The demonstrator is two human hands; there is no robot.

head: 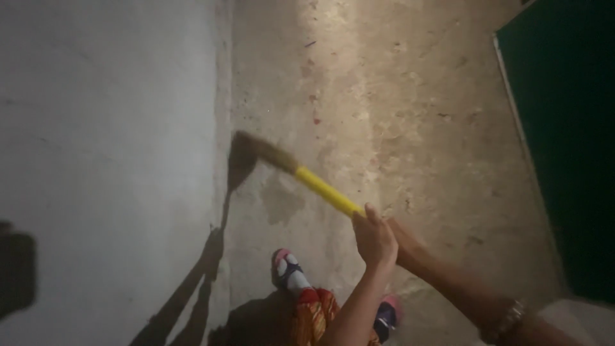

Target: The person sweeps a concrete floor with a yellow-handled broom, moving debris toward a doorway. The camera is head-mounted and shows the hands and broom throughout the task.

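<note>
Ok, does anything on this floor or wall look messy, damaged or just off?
The concrete floor is stained and patchy, with small red flecks ahead of the broom and a darker patch under its yellow handle. Both hands, left and right, grip the handle. Nothing looks broken or spilled.

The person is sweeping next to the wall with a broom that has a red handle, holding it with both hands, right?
Not quite. The head view shows the broom has a yellow handle, not red. The left hand and right hand both hold it, beside the wall.
</note>
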